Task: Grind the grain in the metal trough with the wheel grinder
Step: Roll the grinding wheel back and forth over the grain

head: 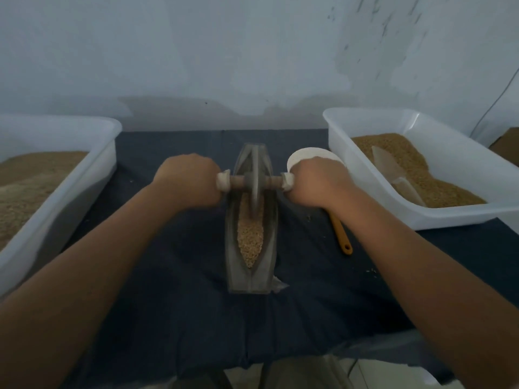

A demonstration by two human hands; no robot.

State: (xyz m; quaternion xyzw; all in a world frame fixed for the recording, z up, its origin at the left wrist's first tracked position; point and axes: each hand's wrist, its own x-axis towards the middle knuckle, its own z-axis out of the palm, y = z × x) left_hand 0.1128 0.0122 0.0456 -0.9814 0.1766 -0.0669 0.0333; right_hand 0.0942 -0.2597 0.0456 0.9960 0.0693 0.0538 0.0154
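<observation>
A boat-shaped metal trough [234,265] lies lengthwise on the dark cloth in the middle of the table. Pale grain [250,240] fills its near half. The wheel grinder [255,186] stands upright in the groove, around the trough's middle, with a wooden axle through it. My left hand [188,184] grips the left end of the axle. My right hand [317,183] grips the right end. Both fists hide the handle tips, apart from pale wrapping beside each hand.
A white tub [365,127] of brown grain with a clear scoop [393,175] stands at right. Another white tub [92,169] of finer meal stands at left. A white bowl [306,154] sits behind my right hand, an orange handle [341,234] below it. The wall is close behind.
</observation>
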